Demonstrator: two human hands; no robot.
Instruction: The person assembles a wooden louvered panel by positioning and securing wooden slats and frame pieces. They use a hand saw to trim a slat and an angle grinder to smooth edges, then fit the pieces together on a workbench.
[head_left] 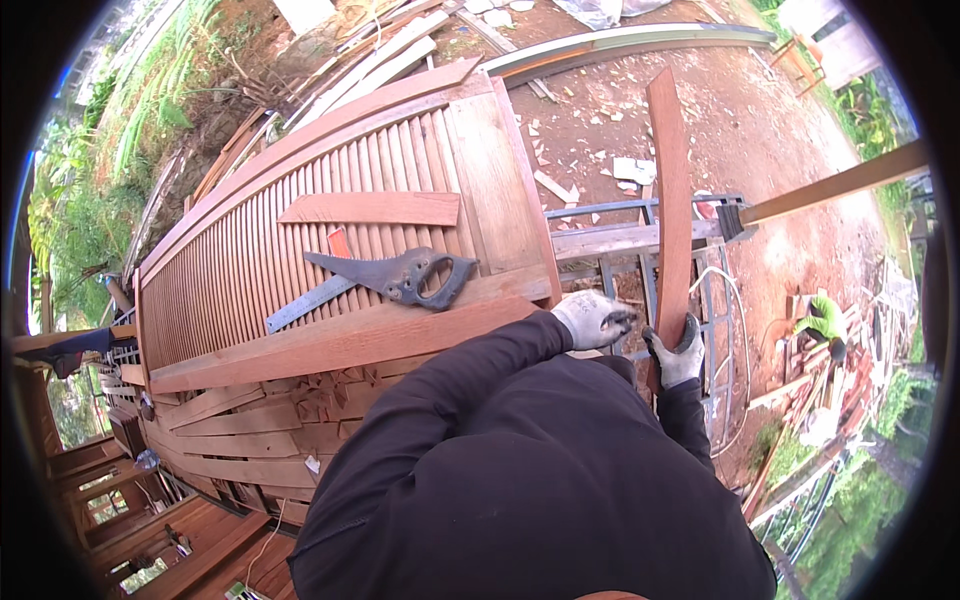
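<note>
Our black sleeves fill the foreground; our gloved right hand (676,357) grips the long reddish-brown wooden plank (670,200) low, left hand (592,318) loosely curled beside—stiff, probably heavy.

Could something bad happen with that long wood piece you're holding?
Maybe. The long reddish wooden plank is gripped only near its lower end by the gloved right hand, so its far end could swing or tip. The gloved left hand is beside it, apparently not gripping. The dark-handled handsaw lies loose on the slatted wooden panel; a bump might slide it off. A person in a green top works below, where falling things could land.
</note>
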